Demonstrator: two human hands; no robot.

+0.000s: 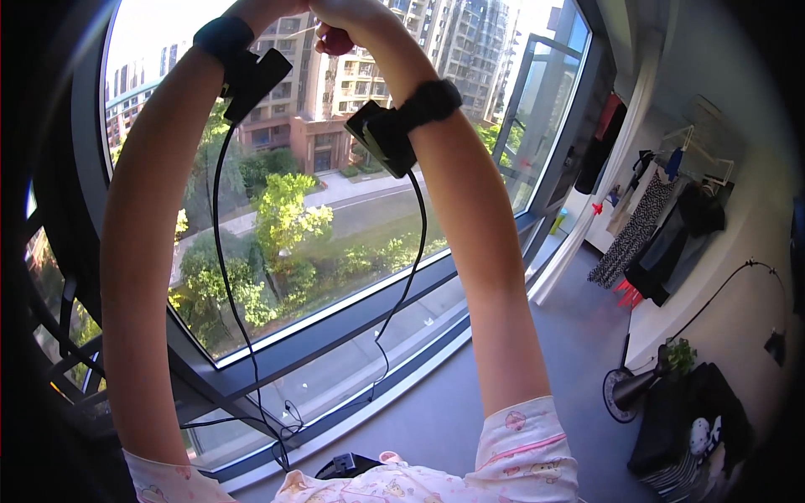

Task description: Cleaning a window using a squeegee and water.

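Observation:
Both arms reach up to the top edge in front of a large window [377, 207]. My left hand [270, 7] is mostly cut off by the frame's edge; its fingers are hidden. Beside it, my right hand [349, 19] has bent fingers around a small dark red round thing [338, 42], too partly seen to name. A thin pale strand [297, 33] runs from near these fingers toward the left wrist. Each wrist wears a black strap with a black box, the left box [259, 85] and the right box [383, 138], and a black cable hangs from each.
A window frame bar [352, 333] crosses below the arms, with loose cables near the sill. At the right are a white curtain [619, 157], hanging clothes [635, 226], a black cone-shaped lamp or stand [632, 393] and a dark heap of cloth [685, 434].

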